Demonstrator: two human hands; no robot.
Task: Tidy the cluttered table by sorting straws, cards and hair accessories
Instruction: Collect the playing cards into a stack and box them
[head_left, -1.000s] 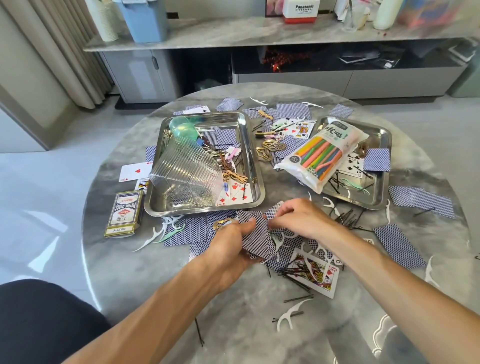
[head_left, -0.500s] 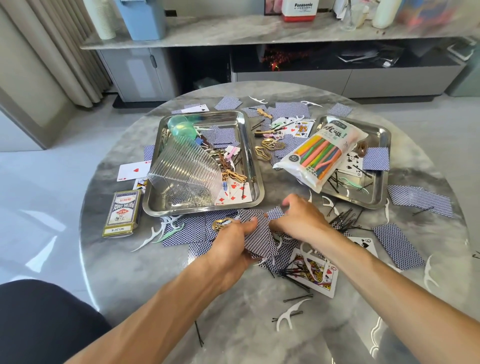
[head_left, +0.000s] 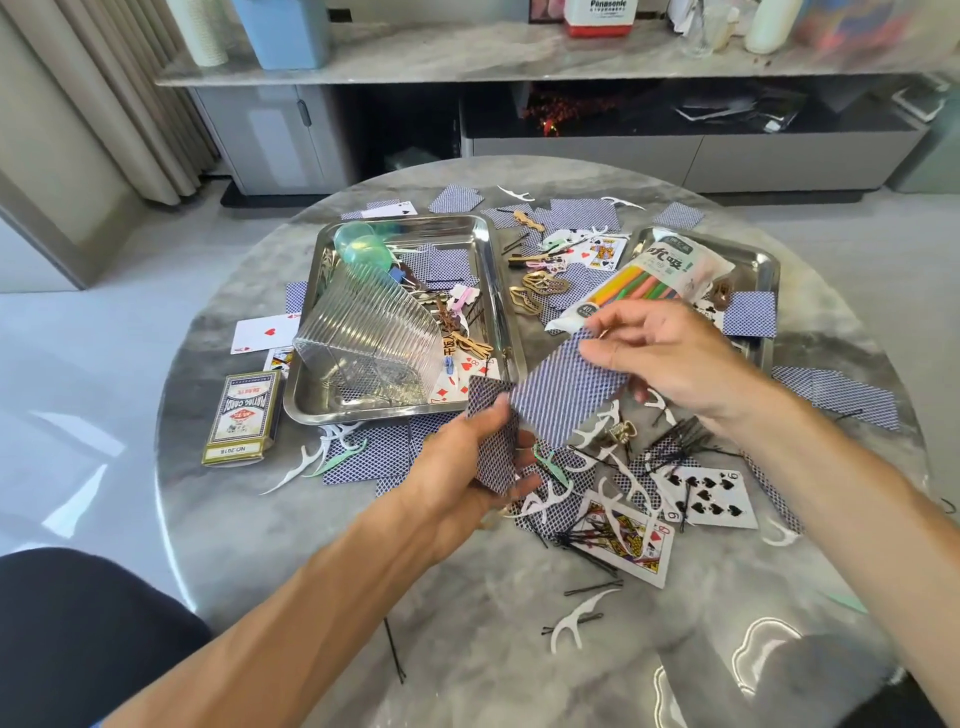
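Note:
My left hand (head_left: 462, 467) grips a small stack of blue-backed playing cards (head_left: 491, 441) above the table's middle. My right hand (head_left: 670, 358) pinches one blue-backed card (head_left: 561, 395) by its upper edge, lifted and tilted, its lower corner close to the stack. A bag of coloured straws (head_left: 639, 288) lies over the right steel tray (head_left: 763, 270), partly behind my right hand. Gold hair clips (head_left: 540, 291) lie between the trays. Loose cards, a queen (head_left: 623, 540) and a nine of spades (head_left: 709, 496) face up, are mixed with black hairpins (head_left: 675, 441).
The left steel tray (head_left: 488, 312) holds a tipped stack of clear ribbed cups (head_left: 374, 338), cards and clips. A card box (head_left: 244, 415) lies left of it. White floss picks (head_left: 571, 623) are scattered near the round marble table's (head_left: 311, 545) front. A cabinet stands behind.
My right hand has lifted a blue-backed card off the pile and raised it to the right. My left hand has turned its stack more upright.

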